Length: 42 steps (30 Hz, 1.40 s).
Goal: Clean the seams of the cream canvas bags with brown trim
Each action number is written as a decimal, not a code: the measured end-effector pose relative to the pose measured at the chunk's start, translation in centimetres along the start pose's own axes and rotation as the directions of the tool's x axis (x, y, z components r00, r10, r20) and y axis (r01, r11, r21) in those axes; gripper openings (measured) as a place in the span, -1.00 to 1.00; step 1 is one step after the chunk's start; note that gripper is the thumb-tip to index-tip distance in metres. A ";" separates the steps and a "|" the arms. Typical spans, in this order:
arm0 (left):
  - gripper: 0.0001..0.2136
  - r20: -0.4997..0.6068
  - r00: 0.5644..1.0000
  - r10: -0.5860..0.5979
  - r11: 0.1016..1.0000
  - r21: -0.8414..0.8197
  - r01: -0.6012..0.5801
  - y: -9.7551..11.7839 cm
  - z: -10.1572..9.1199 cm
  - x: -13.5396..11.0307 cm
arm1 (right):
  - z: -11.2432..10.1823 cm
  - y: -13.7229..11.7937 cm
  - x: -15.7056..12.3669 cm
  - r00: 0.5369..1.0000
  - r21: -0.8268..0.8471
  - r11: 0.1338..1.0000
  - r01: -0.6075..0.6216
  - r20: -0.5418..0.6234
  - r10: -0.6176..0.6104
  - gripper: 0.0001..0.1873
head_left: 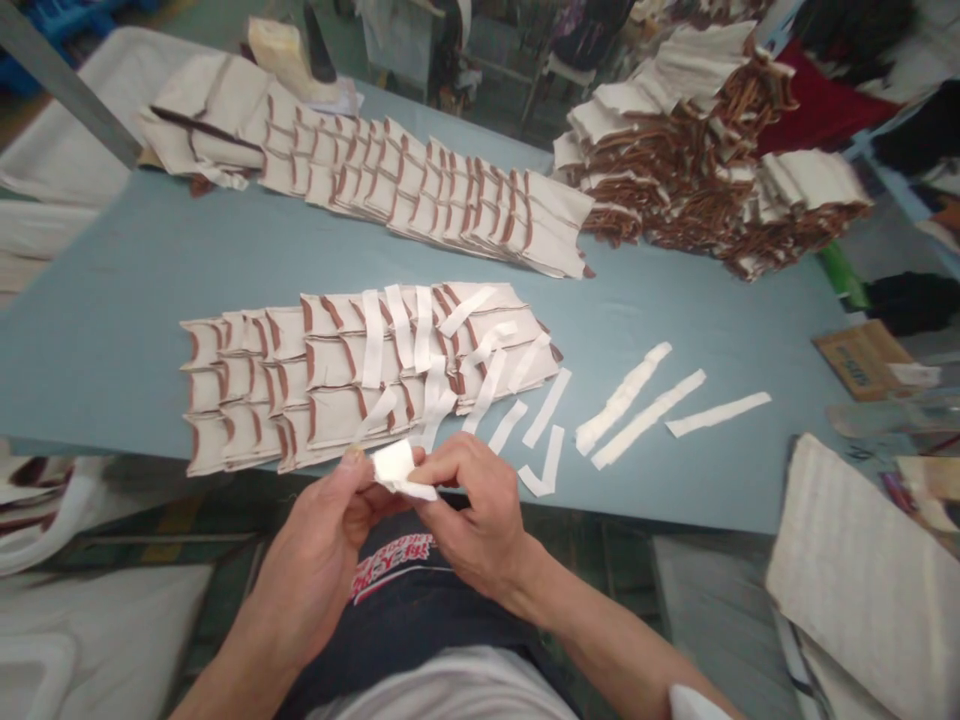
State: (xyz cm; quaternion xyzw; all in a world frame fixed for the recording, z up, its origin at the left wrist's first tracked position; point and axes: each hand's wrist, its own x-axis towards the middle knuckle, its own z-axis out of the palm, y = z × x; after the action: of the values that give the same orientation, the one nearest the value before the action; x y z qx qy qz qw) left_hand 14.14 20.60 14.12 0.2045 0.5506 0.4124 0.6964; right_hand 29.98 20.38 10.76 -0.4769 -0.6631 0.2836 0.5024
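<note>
A folded white strip [394, 464] is held between my two hands, just off the table's front edge. My left hand [322, 540] pinches its left end between thumb and fingers. With thumb and forefinger, my right hand [480, 510] grips the other end. Just beyond lies a row of overlapping cream fabric pieces with brown edges [330, 360]. Loose white strips [373, 340] are scattered over these pieces. To the right, several more white strips [645, 420] lie directly on the blue-grey table [675, 310].
A second overlapping row of cream pieces [435, 195] runs along the back of the table. Tall stacks of brown-edged fabric [675, 140] stand at the back right. A cardboard box [862, 360] sits at the right edge. White bins [67, 130] are on the left.
</note>
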 end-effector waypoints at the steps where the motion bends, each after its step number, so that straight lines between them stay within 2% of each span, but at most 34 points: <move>1: -0.40 0.022 1.000 0.011 1.000 0.024 -0.011 -0.1 -0.2 -0.1 | 0.0 -0.4 -0.1 0.997 0.068 0.995 -0.076 -0.009 0.077 -0.76; 4: -0.37 0.064 0.996 0.054 0.991 0.121 -0.062 -0.7 -1.1 -0.3 | -0.2 -1.3 -0.1 0.958 0.228 0.931 -0.285 0.047 0.282 -0.68; 8: -0.40 0.058 0.991 0.118 0.945 0.300 -0.130 -1.1 -1.9 -0.4 | -0.8 -1.8 -0.1 0.905 0.326 0.845 -0.423 0.117 0.408 -0.57; 12: -0.50 0.040 0.979 0.199 0.869 0.455 -0.195 -0.6 -1.3 -0.7 | -1.1 -1.8 -0.4 0.891 0.342 0.824 -0.452 0.136 0.432 -0.49; 17: -0.68 0.096 0.960 0.264 0.802 0.531 -0.274 -0.3 -1.0 -1.2 | -1.4 -1.7 -0.9 0.889 0.317 0.831 -0.458 0.149 0.433 -0.55; 21: -0.69 0.115 0.941 0.317 0.761 0.561 -0.325 -0.5 -0.8 -1.6 | -1.9 -1.8 -0.8 0.834 0.351 0.757 -0.551 0.256 0.489 -0.55; 24: -0.68 0.113 0.944 0.310 0.771 0.551 -0.319 -0.5 -0.3 -1.8 | -2.3 -1.7 -0.6 0.832 0.445 0.703 -0.555 0.301 0.467 -0.45; 27: -0.64 0.092 0.943 0.318 0.791 0.523 -0.318 -0.6 -0.2 -1.8 | -2.6 -1.4 -0.4 0.856 0.495 0.700 -0.514 0.244 0.455 -0.39; 30: -0.64 0.081 0.938 0.338 0.789 0.519 -0.329 -1.0 -0.7 -2.0 | -3.0 -1.2 -0.2 0.869 0.472 0.743 -0.474 0.115 0.481 -0.40; 35: -0.68 -0.025 0.945 0.326 0.785 0.564 -0.256 -2.0 -1.2 -3.4 | -3.6 -1.0 0.6 0.850 0.456 0.772 -0.443 -0.061 0.524 -0.48; 39: -0.77 0.012 0.938 0.345 0.771 0.567 -0.291 -3.3 -1.1 -4.0 | -3.7 -0.8 1.7 0.825 0.548 0.728 -0.412 -0.115 0.553 -0.55; 42: -0.81 0.061 0.933 0.355 0.777 0.535 -0.331 -4.2 -1.3 -3.7 | -3.6 -1.0 2.5 0.826 0.567 0.713 -0.412 -0.099 0.555 -0.59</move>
State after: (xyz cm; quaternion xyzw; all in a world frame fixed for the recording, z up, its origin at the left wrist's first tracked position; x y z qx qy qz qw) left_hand 14.21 14.96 12.81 0.4789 0.6119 0.3658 0.5122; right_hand 32.90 21.94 13.87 -0.5129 -0.3381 0.5094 0.6026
